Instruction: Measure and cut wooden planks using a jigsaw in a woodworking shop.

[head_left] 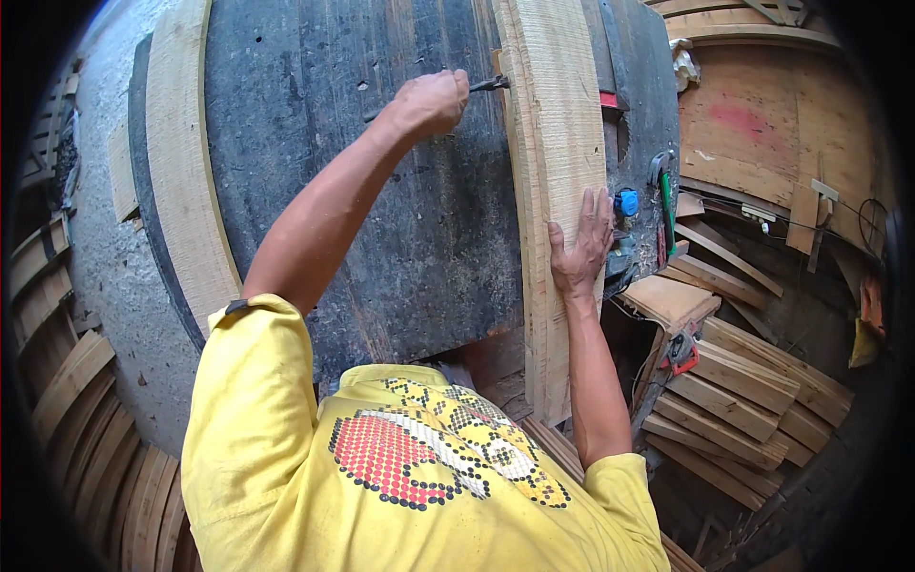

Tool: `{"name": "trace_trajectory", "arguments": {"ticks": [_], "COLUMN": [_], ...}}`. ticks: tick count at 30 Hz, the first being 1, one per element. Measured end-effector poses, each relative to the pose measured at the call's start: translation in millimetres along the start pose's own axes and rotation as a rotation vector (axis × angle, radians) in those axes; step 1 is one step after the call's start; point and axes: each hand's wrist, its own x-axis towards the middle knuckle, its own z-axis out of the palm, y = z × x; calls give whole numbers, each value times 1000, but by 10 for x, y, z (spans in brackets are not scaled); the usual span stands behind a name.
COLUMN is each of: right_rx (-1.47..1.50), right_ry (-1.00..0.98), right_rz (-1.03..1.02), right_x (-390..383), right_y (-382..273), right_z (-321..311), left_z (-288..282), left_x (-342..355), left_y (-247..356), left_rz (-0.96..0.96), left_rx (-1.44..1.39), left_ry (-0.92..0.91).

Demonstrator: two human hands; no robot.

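My left hand (434,103) is closed around a dark, bar-like hand tool (488,85) over the worn dark work table (334,191). The tool's thicker end reaches the left edge of a long, rough wooden plank (562,105); its exact kind is unclear. Two boards seem to lie together there, running away from me. My right hand (583,248) rests flat on the plank's near right part with its fingers outstretched. Just right of those fingers is a blue knob-like part (626,202).
Another plank (181,143) lies along the table's left side. Beyond the right plank shows a toothed saw blade (624,138) beside a red piece (609,99). A green-handled tool (666,212) is at the right edge. Stacked timber (734,381) stands lower right, more boards (71,381) at left.
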Motion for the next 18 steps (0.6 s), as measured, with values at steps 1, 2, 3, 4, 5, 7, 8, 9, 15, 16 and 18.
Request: {"name": "trace_trajectory", "arguments": {"ticks": [1, 2, 3, 4, 5, 7, 8, 9, 15, 16, 18], "right_rx": [-1, 11, 21, 19, 20, 21, 17, 10, 8, 10, 9], "right_ry": [-5, -1, 4, -5, -5, -6, -8, -11, -2, -4, 4], "right_rz": [1, -2, -2, 1, 0, -3, -3, 5, 2, -2, 3], "right_x": [1, 4, 4, -1, 3, 1, 2, 2, 2, 5, 8], "right_y": [2, 4, 4, 4, 5, 5, 4, 5, 0, -2, -7], "right_z": [0, 2, 3, 1, 3, 1, 2, 0, 5, 7, 7], "left_z": [-22, -29, -35, -29, -46, -72, -94, -118, -249, -250, -219], "left_x": [19, 26, 38, 40, 62, 87, 104, 135, 298, 305, 292], "left_y": [-24, -43, -58, -67, -75, -88, -97, -97, -167, -184, -217], "left_rz": [27, 38, 53, 72, 63, 82, 113, 129, 194, 192, 183], "left_rx": [57, 63, 98, 122, 118, 185, 241, 237, 265, 267, 190], "left_ry": [-2, -10, 30, 56, 37, 32, 40, 45, -23, -21, -33]}}
